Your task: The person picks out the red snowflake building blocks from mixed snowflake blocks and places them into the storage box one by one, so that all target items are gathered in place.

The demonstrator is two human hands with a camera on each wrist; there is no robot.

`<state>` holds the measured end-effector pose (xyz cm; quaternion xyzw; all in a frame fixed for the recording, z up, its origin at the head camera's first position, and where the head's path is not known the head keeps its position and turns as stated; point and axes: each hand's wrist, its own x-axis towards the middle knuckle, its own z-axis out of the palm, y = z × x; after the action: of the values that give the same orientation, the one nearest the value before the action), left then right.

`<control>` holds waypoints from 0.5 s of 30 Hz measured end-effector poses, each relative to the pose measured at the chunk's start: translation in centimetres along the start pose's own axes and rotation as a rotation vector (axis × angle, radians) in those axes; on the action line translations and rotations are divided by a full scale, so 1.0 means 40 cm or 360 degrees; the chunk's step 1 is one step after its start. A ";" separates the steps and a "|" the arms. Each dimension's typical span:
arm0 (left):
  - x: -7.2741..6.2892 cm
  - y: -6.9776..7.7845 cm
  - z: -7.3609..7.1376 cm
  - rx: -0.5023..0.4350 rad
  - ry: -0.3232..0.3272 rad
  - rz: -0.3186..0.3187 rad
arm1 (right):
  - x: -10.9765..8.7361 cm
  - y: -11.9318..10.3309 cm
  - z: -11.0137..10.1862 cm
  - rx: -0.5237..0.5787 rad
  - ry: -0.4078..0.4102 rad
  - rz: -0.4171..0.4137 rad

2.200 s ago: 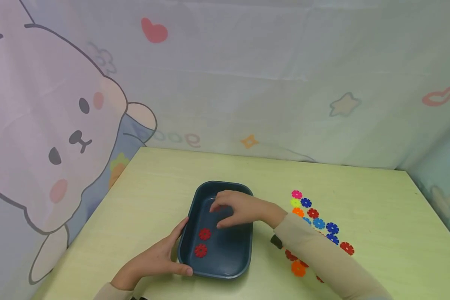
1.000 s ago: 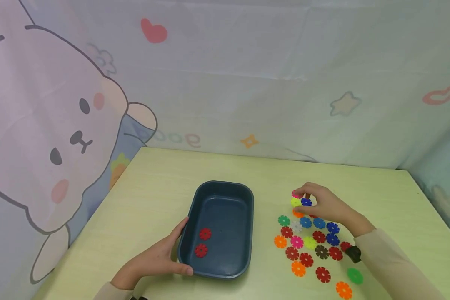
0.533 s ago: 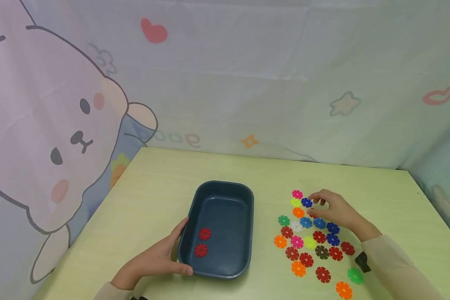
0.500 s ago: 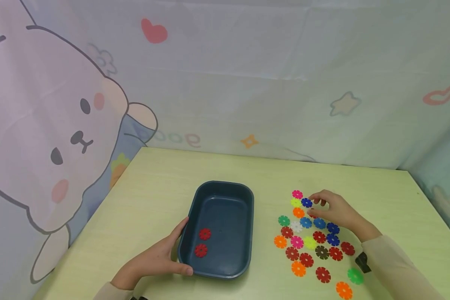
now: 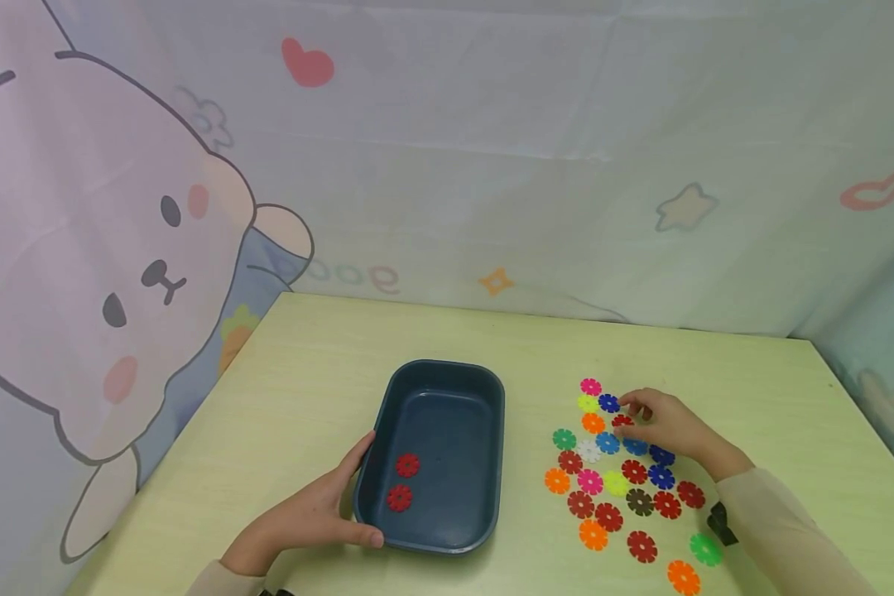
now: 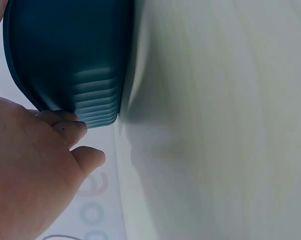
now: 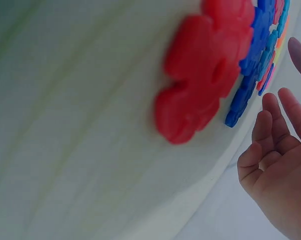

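A dark blue plastic tray [image 5: 447, 463] stands on the table, with two red snowflake discs [image 5: 407, 465] lying at its left side. My left hand [image 5: 309, 513] grips the tray's near left corner, fingers along the outer wall and thumb at the near rim. The left wrist view shows the fingertips against the tray's ribbed side. Over the spread of coloured discs on the right is my right hand [image 5: 666, 422], thumb and fingers parted above a red disc [image 5: 622, 421]. The right wrist view shows nothing between these fingers; a large red disc [image 7: 205, 75] is nearest that camera.
Many loose snowflake discs lie flat right of the tray, among them a dark brown one [image 5: 640, 502], a white one [image 5: 588, 450] and a green one [image 5: 706, 549]. A printed cloth [image 5: 536, 165] hangs behind the table's far edge.
My right hand has gone from over the tray to the discs on the right, then slightly rightward and nearer, from the pink disc to the red one. My left hand stays on the tray.
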<state>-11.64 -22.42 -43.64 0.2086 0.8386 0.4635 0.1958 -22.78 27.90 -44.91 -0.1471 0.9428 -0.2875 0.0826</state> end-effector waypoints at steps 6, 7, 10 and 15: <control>-0.002 0.002 0.000 -0.0007 -0.0002 0.0007 | 0.001 0.001 0.004 -0.0040 -0.0015 0.0036; -0.002 0.003 0.000 -0.0003 -0.0001 0.0010 | 0.002 0.002 0.005 -0.0046 -0.0018 0.0041; -0.003 0.004 0.000 0.0002 0.0001 0.0016 | 0.003 0.005 0.005 -0.0053 -0.0034 0.0047; -0.004 0.006 0.001 0.0003 0.0001 0.0013 | 0.001 0.007 0.002 -0.0034 -0.0066 0.0073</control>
<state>-11.44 -22.37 -43.41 0.2122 0.8383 0.4636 0.1935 -22.88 28.07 -45.15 -0.1322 0.9470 -0.2724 0.1071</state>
